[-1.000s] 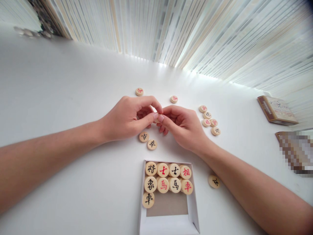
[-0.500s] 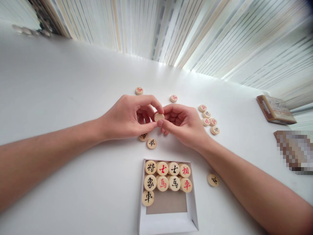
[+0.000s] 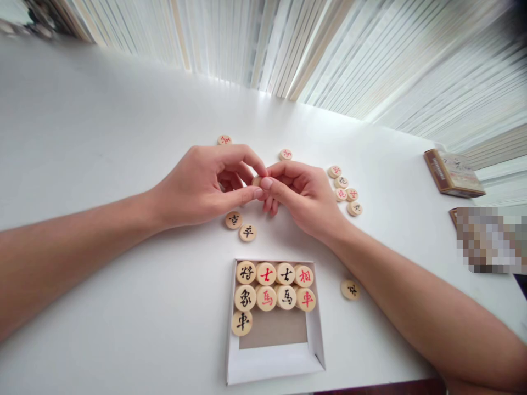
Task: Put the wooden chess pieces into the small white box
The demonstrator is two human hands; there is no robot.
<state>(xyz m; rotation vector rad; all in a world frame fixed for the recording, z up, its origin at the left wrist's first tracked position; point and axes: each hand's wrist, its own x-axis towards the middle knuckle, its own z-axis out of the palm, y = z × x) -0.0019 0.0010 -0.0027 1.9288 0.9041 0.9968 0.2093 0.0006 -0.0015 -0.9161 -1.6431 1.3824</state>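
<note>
Between the fingertips of my left hand [image 3: 209,184] and my right hand [image 3: 302,192] is a small round wooden Chinese chess piece [image 3: 256,181]. Both hands pinch it above the table, and my right thumb covers much of it; its marking is hidden. Below my left hand lie two black-marked pieces [image 3: 247,232]. A white open box [image 3: 275,362] stands nearer to me, with rows of black and red pieces [image 3: 265,298] along its far side. In its third row one black piece [image 3: 242,323] sits at the left.
Beyond my hands lie two red-marked pieces [image 3: 285,154]. A cluster of several pieces [image 3: 341,194] is right of my right hand, and a black-marked piece [image 3: 350,289] lies beside my right forearm. At the far right are a brown printed box [image 3: 455,173] and a blurred-out object [image 3: 486,238].
My fingers have shifted around the held piece, and my right thumb now covers more of it. The whole view has moved slightly, so everything appears higher and further left.
</note>
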